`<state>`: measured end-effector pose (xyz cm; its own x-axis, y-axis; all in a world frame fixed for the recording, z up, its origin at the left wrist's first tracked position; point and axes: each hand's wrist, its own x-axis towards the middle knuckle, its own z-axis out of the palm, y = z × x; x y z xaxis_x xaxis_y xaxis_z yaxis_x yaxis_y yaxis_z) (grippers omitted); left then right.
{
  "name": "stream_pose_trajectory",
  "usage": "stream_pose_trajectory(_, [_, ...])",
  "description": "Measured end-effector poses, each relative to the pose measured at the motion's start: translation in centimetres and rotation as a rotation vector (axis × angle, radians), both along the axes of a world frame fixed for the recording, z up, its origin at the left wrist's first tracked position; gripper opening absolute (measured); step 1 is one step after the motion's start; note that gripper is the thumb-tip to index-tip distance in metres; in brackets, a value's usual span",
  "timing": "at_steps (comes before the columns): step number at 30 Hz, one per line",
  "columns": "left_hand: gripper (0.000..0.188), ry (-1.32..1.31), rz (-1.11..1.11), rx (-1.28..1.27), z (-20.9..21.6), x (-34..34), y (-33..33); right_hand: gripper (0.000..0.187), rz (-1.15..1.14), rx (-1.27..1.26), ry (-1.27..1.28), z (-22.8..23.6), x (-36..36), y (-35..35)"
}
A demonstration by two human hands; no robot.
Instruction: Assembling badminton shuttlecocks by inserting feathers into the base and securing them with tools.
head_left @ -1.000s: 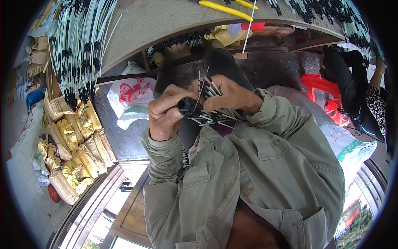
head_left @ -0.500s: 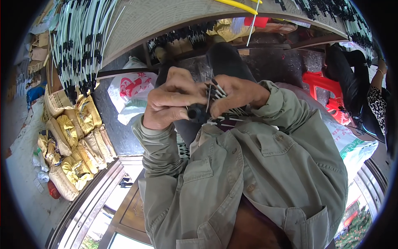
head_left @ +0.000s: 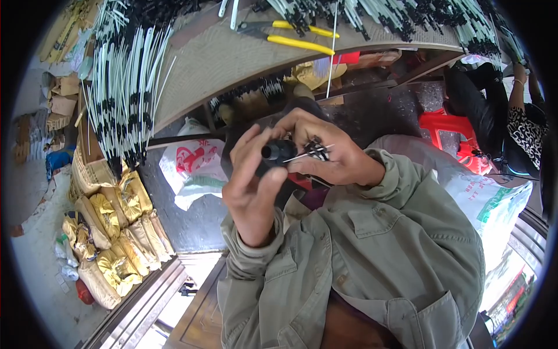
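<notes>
In front of my chest, my left hand [head_left: 250,189] curls around a black tube-shaped piece [head_left: 278,153] with a round hollow end facing up. Its fingers and thumb lie on either side of the piece, slightly blurred. Against the tube's other side, my right hand [head_left: 340,148] is closed on a small bundle of thin black-and-white rods [head_left: 317,150]. One pale rod sticks out from the bundle toward the tube. The lower ends of the rods are hidden by my hand.
Ahead, the table [head_left: 215,70] carries yellow-handled pliers [head_left: 299,47] and heaps of black-and-white rods [head_left: 125,104]. Wrapped packages [head_left: 116,232] lie at left. A white plastic bag [head_left: 195,168] is beside my legs. At right are a red stool [head_left: 447,131] and another person [head_left: 526,116].
My left hand has shifted from a pinch beside the tube to a wider curl around it. My right hand has turned, and the view has tilted to show more of the table.
</notes>
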<state>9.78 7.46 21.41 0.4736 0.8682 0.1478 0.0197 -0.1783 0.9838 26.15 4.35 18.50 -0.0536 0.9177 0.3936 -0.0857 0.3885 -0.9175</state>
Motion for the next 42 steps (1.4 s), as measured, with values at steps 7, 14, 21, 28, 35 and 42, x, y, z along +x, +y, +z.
stream_pose_trajectory(7, [0.032, 0.012, 0.202, 0.049, -1.2, -0.5, -0.6, 0.030, 0.105, -0.021, 0.109, -1.7, -1.6, 1.6])
stream_pose_trajectory(14, [0.032, -0.019, 0.413, 0.119, -2.9, -0.1, -0.9, 0.026, -0.179, 0.090, -0.030, -3.2, -3.2, 1.0])
stream_pose_trajectory(21, [0.032, 0.082, 0.503, 0.166, -2.9, -0.2, -1.1, 0.020, -0.315, 0.242, -0.283, -2.7, -3.2, 1.2])
stream_pose_trajectory(28, [0.028, 0.112, 0.444, 0.163, -2.6, -0.3, -0.7, 0.017, -0.085, 0.137, -0.359, -2.3, -1.7, 2.7])
stream_pose_trajectory(35, [0.027, 0.036, 0.324, 0.164, -2.6, -1.1, 0.2, 0.015, 0.309, -0.147, 0.062, -2.8, -1.4, 4.2])
stream_pose_trajectory(42, [0.028, 0.130, 0.305, 0.202, -2.0, -1.5, 0.1, 0.012, 0.291, -0.101, 0.304, -2.6, -1.9, 4.2])
